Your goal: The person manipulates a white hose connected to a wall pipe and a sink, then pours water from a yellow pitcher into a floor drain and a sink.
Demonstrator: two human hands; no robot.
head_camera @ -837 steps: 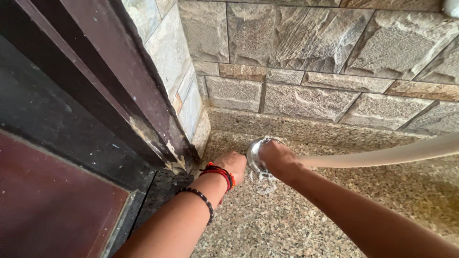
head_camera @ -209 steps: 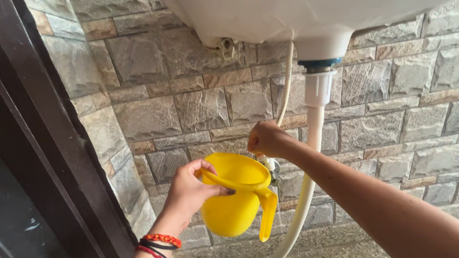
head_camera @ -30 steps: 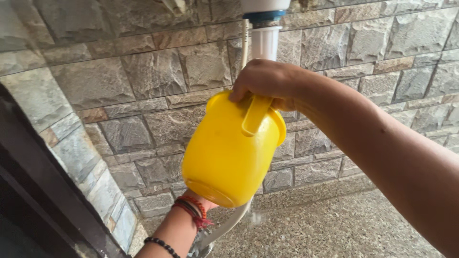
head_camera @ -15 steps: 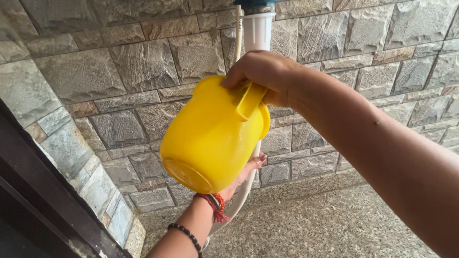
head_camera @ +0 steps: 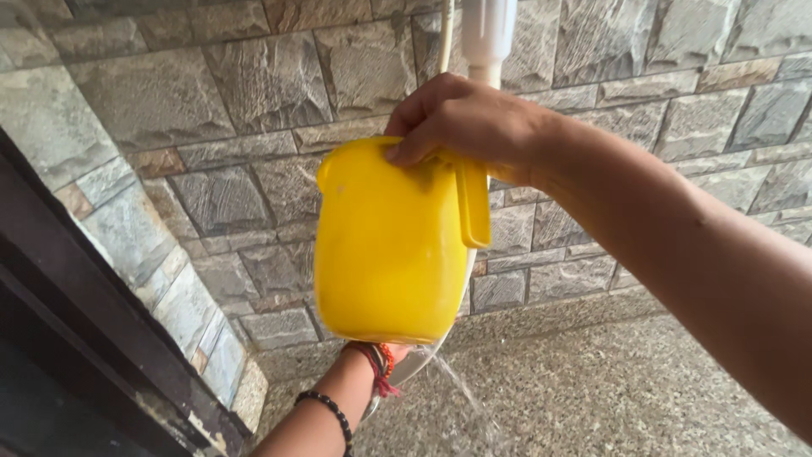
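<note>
My right hand (head_camera: 469, 118) grips a yellow plastic mug (head_camera: 389, 245) by its rim, just above the handle, and holds it upright in the air in front of the stone wall. My left arm reaches up from below. My left hand (head_camera: 391, 351) is almost wholly hidden behind the mug's base; only the wrist shows, with red thread and a black bead bracelet. It is close to a white curved hose (head_camera: 423, 360). A thin stream of water (head_camera: 461, 393) falls beside the hose.
A white vertical pipe (head_camera: 489, 34) runs down the stone-tile wall (head_camera: 254, 85) behind the mug. A dark door frame (head_camera: 101, 338) slants along the left. Below lies a speckled granite floor (head_camera: 609, 381).
The mug has swung from tilted, base towards me, to upright. My left hand's fingers have slipped out of sight behind it. Water now falls beneath the mug.
</note>
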